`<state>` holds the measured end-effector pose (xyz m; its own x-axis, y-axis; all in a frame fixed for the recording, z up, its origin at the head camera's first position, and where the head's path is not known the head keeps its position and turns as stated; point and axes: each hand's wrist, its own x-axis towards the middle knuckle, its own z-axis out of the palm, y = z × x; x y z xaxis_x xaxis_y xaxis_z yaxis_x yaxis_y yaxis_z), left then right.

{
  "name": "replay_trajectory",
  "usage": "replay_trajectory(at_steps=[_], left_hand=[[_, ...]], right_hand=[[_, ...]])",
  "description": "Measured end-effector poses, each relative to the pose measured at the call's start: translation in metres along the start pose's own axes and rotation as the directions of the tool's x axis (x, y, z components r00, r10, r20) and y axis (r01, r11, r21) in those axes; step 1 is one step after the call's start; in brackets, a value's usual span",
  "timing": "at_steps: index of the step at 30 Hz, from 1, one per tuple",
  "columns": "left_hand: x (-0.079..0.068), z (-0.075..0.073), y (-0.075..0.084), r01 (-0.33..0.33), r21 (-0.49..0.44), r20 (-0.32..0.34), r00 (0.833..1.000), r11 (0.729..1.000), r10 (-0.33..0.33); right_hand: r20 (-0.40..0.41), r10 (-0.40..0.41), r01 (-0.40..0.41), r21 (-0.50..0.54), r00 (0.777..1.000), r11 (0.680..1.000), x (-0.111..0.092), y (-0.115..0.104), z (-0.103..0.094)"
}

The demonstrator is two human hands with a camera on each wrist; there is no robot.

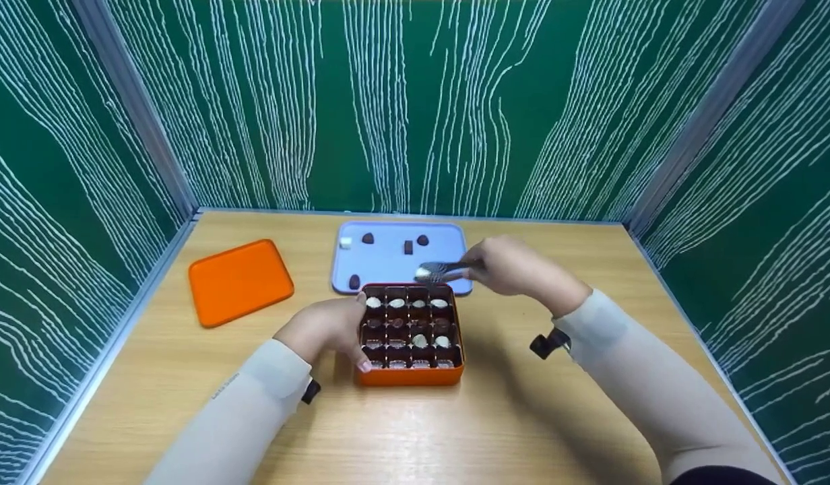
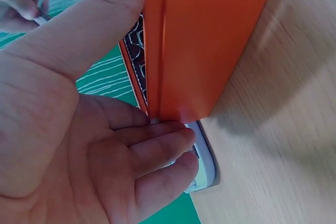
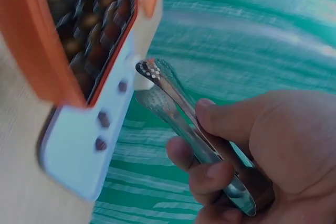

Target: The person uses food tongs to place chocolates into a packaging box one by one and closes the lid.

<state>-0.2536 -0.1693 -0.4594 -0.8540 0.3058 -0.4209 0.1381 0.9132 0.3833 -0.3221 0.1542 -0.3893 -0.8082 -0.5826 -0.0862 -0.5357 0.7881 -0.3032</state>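
My left hand (image 1: 329, 328) grips an orange box (image 1: 409, 377) by its left side, thumb at the near corner and fingers at the far one. A dark divided insert (image 1: 396, 351) fills the box, with white and brown chocolates in many of its compartments. My right hand (image 1: 506, 266) holds metal serving tongs (image 3: 184, 124) over the box's far edge and the light blue tray (image 1: 381, 263). Between the tong tips is a white chocolate (image 3: 143, 81). On the tray lie several chocolates, among them a white one (image 1: 345, 242) and a dark square one (image 1: 408, 247).
An orange lid (image 1: 241, 283) lies on the wooden table (image 1: 321, 431), left of the tray. Green walls (image 1: 253, 101) with white wavy lines stand at the back and both sides, joined by grey corner posts (image 1: 135, 101).
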Motion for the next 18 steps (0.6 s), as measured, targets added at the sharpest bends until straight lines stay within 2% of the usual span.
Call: replay_trajectory(at_steps=[4, 9, 18], left_hand=[[0.002, -0.002, 0.000, 0.010, -0.027, 0.007, 1.000, 1.000, -0.010], [0.003, -0.003, 0.002, 0.025, -0.019, 0.009, 1.000, 1.000, -0.025], [0.003, -0.003, 0.006, 0.031, 0.028, 0.010, 0.999, 0.999, -0.032]], right_hand=[[0.091, -0.077, 0.076, 0.006, 0.993, 0.997, -0.009, -0.022, 0.007], [0.175, -0.158, 0.170, -0.058, 0.972, 0.984, -0.009, -0.040, 0.021], [0.186, -0.191, 0.230, -0.222, 0.964, 0.948, 0.002, -0.061, 0.033]])
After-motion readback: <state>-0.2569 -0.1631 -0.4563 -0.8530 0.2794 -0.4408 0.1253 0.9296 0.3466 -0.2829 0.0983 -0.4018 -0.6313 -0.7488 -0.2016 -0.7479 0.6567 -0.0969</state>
